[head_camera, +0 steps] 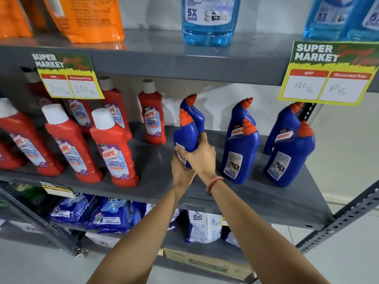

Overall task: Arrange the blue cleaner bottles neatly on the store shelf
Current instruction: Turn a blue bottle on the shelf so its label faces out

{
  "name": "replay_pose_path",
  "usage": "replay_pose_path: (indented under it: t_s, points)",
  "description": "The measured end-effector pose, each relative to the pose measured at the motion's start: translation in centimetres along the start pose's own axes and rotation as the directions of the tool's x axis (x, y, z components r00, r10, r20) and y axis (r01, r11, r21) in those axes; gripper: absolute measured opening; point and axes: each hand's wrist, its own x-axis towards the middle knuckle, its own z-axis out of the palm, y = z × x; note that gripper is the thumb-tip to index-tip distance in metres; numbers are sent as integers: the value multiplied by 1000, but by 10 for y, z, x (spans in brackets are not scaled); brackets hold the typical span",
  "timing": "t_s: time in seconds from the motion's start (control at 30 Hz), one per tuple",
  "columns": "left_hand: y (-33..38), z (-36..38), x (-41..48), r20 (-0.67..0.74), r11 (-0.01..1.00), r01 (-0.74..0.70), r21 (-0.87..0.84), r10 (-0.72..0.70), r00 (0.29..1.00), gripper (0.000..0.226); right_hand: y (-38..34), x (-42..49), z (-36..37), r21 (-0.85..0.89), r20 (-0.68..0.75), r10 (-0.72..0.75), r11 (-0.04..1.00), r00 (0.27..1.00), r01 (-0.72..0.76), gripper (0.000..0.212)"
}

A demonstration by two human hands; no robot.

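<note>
Several blue cleaner bottles with orange caps stand on the grey middle shelf [266,197]. Both my hands hold the front-left blue bottle [185,134] in the shelf's centre: my left hand [181,173] grips its base from below, my right hand [200,155] wraps its side over the label. A second blue bottle [193,111] stands right behind it. To the right stand two pairs: a front bottle [240,152] with one behind [241,115], and a front bottle [289,156] with one behind [284,124].
Several red cleaner bottles [114,148] with white caps fill the shelf's left half. Price tags [326,83] hang from the shelf above, which carries light blue liquid bottles [207,23] and orange pouches [86,17]. Detergent bags [98,214] lie on the lower shelf.
</note>
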Motion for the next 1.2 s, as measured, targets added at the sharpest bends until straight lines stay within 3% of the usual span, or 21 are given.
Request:
replay_pose_path:
  t_s: [0.13, 0.2, 0.3, 0.37, 0.5, 0.63, 0.83, 1.07, 1.2]
  points:
    - [5, -21, 13, 149, 995, 91, -29, -85, 985, 21, 9, 28, -21, 240, 327, 19, 965, 945, -102, 54]
    - [14, -29, 20, 196, 990, 132, -45, -121, 973, 17, 18, 35, -27, 320, 455, 25, 928, 890, -190, 48]
    - [19, -36, 28, 335, 984, 180, -11, -166, 927, 25, 29, 41, -25, 384, 526, 28, 884, 850, -267, 30]
    - [20, -42, 34, 405, 978, 206, 23, -198, 893, 26, 34, 46, -22, 384, 506, 47, 882, 861, -274, 31]
    - [9, -55, 42, 396, 988, 133, 83, -155, 905, 30, 40, 48, -13, 300, 356, 82, 933, 931, -197, 60]
    - [-2, -61, 51, 370, 987, 74, 140, -122, 921, 49, 41, 37, 2, 142, 243, 47, 986, 969, -83, 65]
    - [-16, -65, 58, 457, 949, -107, 298, -43, 888, 49, 52, 18, 17, 65, 154, 44, 996, 987, -55, 68]
    - [-36, -66, 54, 373, 955, -40, 295, -77, 925, 47, 49, 9, 18, 69, 158, 56, 995, 986, -68, 70]
    - [-42, -57, 33, 166, 978, -1, 210, -35, 986, 51, 53, -2, 10, 115, 121, 72, 990, 990, -86, 57]
